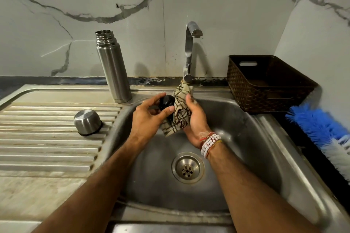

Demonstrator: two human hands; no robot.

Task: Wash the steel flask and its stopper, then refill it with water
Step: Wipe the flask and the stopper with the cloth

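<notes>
One steel flask (113, 70), one black stopper (166, 101), one steel cup (87, 122), one cloth (180, 111), one basket (246, 92), one brush (318, 128). The flask stands upright and uncapped on the sink's back rim, left of the tap (189, 51), apart from both hands. The left hand (149, 117) curls fingers and thumb round the stopper above the basin (246, 147); the right hand (197, 119) grips the patterned cloth, which touches the stopper. The cup sits mouth-down on the ribbed drainboard (47, 138). The basket stands at the basin's right edge, the brush beside it. Below the hands the basin lies open around the drain (187, 167)
</notes>
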